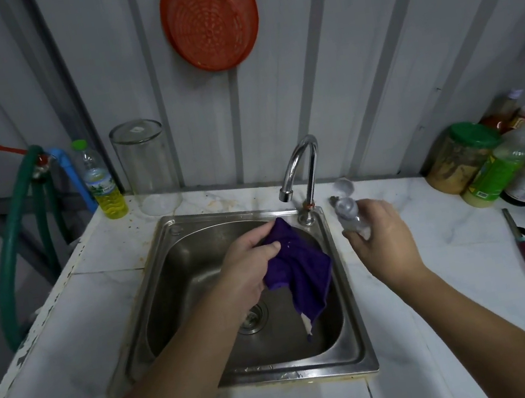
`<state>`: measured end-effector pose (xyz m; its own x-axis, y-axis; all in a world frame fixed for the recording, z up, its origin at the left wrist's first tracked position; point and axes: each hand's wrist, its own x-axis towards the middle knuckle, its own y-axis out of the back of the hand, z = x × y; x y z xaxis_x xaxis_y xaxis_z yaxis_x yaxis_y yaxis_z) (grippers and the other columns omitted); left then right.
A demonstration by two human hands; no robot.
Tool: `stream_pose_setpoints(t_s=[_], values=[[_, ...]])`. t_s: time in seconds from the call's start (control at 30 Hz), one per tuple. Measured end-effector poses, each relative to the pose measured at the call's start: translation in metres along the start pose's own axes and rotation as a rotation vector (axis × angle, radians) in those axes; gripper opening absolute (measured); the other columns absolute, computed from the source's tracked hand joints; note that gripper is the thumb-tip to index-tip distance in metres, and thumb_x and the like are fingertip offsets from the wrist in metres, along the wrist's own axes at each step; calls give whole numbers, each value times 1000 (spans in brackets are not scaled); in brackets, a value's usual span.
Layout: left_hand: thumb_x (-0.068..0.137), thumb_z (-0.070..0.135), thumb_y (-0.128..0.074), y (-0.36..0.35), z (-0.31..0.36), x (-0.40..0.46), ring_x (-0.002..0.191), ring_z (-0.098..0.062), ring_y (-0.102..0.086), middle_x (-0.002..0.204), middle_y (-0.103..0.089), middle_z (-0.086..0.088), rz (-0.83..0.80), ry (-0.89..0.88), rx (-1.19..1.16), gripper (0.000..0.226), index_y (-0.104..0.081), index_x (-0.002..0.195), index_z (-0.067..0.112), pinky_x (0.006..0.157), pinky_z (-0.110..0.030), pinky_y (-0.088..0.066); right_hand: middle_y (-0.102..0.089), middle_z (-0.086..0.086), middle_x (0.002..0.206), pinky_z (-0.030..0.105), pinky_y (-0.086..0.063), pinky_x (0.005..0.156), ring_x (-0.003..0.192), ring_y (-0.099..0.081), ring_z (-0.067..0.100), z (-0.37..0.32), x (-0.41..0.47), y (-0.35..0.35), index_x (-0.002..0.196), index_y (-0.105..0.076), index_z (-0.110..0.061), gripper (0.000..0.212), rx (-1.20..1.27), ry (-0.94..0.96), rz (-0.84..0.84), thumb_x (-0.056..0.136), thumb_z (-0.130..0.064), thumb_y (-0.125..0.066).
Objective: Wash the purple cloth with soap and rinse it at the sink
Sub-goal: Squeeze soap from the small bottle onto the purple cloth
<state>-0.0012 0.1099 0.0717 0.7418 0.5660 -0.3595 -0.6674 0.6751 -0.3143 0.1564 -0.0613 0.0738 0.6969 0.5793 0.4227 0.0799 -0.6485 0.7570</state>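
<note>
Left grip [251, 263] clutching purple cloth [301, 272], hanging over sink [170, 238]

- I'm in a plain home kitchen: a steel sink [172, 248] with a curved tap [300, 164] sits in my tiled counter [437, 256].
- Sauce bottles and jars [498, 166] crowd my right.
- A red strainer [209, 16] hangs on the corrugated metal wall [369, 59].
- A bottle of yellow liquid [102, 184] stands behind the sink.

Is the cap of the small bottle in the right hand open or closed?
Open. The flip cap stands hinged back above the small clear bottle, which the right hand holds beside the sink.
</note>
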Motion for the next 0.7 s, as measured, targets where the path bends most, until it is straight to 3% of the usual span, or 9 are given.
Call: stream_pose_setpoints(t_s=[0.1,0.23,0.37,0.7], values=[[95,-7,-58,-1,-2,0,102,-28,-76,122,-75,-9,5,4,-1,46,-68,130,22,84,-42,-63,-67,6,98,32,-42,71,91,-64,31,26,-20,-8,111,-62,-12,31,52,-217,-31,85,-21,-76],[96,-7,-58,-3,-5,0,100,-26,-77,118,-77,-9,0,3,-1,45,-68,129,21,78,-37,-65,-71,7,96,36,-47,72,88,-67,32,52,-48,-16,108,-60,-16,29,97,-372,-68,84,-19,-76],[96,-5,-59,-5,-7,0,100,-26,-77,121,-76,-8,0,8,26,46,-67,131,22,73,-35,-63,-64,2,85,34,-40,67,77,-63,30,67,-65,-26,96,-52,-22,25,104,-440,-101,84,-19,-74],[96,-4,-59,-5,-9,0,98,-25,-77,118,-77,-5,21,13,45,45,-69,127,27,75,-38,-64,-58,-6,82,33,-40,69,73,-56,21,82,-78,-40,98,-49,-23,23,147,-501,-110,90,-28,-70]])
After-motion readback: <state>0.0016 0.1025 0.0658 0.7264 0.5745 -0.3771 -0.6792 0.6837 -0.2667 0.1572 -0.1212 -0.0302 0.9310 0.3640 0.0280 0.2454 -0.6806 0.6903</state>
